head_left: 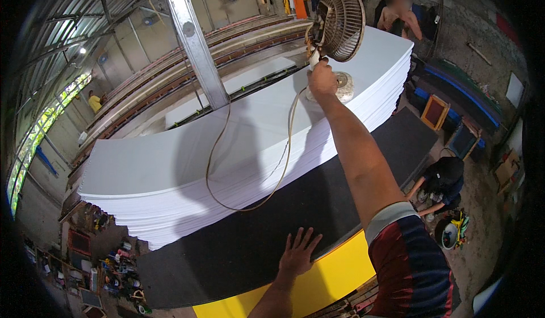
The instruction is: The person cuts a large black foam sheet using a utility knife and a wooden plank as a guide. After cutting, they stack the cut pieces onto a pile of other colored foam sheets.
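My right hand [323,78] reaches far forward, its fingers wrapped around the neck of an electric fan [342,25] with a round, brownish cage. The fan's pale base [344,86] rests on a tall stack of white sheets [244,122]. From the fan a cord [209,173] loops over the stack's front side and down onto a black surface [227,261]. My left hand [298,254] lies with fingers spread at the near edge of that black surface, beside a yellow sheet [340,261]. Nothing is in my left hand.
A metal post [196,45] rises behind the stack. One person [397,14] is at the far right; another [445,181] crouches near a bucket [448,235]. Framed screens [435,112] lean at the right. Many small containers [122,267] stand at lower left.
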### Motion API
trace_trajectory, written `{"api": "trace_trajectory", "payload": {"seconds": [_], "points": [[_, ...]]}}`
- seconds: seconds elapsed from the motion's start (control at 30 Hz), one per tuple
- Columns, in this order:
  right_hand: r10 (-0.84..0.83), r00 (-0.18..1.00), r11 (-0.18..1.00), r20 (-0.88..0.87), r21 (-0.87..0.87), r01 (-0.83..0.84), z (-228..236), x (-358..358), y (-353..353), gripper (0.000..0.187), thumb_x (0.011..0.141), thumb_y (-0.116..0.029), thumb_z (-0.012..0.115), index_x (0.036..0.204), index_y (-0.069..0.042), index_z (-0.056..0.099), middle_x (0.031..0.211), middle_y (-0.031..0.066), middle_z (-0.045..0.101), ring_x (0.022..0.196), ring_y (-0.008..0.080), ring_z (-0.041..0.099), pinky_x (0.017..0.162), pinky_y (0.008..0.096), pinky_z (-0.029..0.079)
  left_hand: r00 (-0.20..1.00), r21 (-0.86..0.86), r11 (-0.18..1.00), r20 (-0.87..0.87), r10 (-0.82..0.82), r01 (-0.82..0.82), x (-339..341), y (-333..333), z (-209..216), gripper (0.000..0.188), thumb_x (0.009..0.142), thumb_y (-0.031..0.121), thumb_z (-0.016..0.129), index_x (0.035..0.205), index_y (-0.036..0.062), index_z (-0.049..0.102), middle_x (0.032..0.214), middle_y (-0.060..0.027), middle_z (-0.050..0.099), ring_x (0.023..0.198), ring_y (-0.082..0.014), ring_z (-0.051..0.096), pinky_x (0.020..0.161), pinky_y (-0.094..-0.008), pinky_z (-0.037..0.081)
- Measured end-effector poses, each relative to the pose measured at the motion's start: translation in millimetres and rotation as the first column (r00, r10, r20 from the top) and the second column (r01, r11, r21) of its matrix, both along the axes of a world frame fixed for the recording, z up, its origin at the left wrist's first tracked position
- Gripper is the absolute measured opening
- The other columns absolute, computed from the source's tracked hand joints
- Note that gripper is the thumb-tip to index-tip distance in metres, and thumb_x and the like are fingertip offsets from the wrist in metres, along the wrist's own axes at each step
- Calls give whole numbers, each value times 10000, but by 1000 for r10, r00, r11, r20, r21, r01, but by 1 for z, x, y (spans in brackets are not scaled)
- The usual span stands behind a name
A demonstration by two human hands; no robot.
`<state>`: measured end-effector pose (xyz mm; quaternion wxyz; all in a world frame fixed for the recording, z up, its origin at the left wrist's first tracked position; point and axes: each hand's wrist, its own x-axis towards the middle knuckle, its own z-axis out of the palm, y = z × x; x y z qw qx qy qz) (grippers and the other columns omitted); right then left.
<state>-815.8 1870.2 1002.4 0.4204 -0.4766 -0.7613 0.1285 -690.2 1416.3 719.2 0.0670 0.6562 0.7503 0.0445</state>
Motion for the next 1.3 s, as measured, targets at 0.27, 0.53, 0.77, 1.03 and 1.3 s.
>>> {"api": "trace_trajectory", "payload": {"seconds": [0.27, 0.53, 0.77, 1.03, 1.3], "points": [[30, 998, 1000, -54, 3, -30, -2, 6, -5, 606, 918, -291, 795, 1292, 57, 471, 1244, 291, 622, 1132, 468, 681, 950, 530, 587, 997, -54, 998, 71, 41, -37, 3, -1, 17, 911, 907, 301, 756, 1665, 323, 252, 1766, -66, 144, 1623, -332, 147, 1286, -626, 186], [57, 976, 982, -211, 190, -16, -5, 29, -27, 613, 850, -217, 839, 1304, 6, 493, 1239, 248, 624, 1138, 452, 643, 951, 517, 540, 1000, 130, 991, 10, 4, -5, 3, -3, -2, 992, 835, 469, 818, 1657, 313, 286, 1747, -93, 218, 1600, -380, 211, 1262, -644, 223], [850, 489, 432, 195, 274, -860, -76, 33, -203, 305, 883, -365, 802, 948, -77, 726, 1010, 105, 742, 911, 314, 717, 809, 435, 571, 999, 57, 998, -33, 10, -8, 4, -4, 0, 987, 839, 426, 808, 1661, 317, 274, 1746, -93, 221, 1601, -380, 208, 1262, -652, 221], [634, 399, 436, 663, 119, -892, -149, 18, -258, 215, 961, -325, 664, 982, -122, 734, 916, 97, 733, 840, 327, 732, 761, 489, 590, 997, -168, 986, 74, 25, -12, 6, 9, 25, 953, 938, 289, 732, 1686, 330, 144, 1779, -56, 64, 1636, -323, 69, 1309, -602, 120], [332, 780, 571, 530, 546, -613, -30, -23, -199, 236, 899, -178, 638, 1110, -104, 716, 942, 96, 711, 842, 271, 750, 653, 444, 618, 1000, 47, 999, -16, 23, -22, -1, -2, -6, 982, 840, 470, 804, 1657, 299, 287, 1743, -106, 224, 1597, -381, 223, 1258, -660, 220]]}}
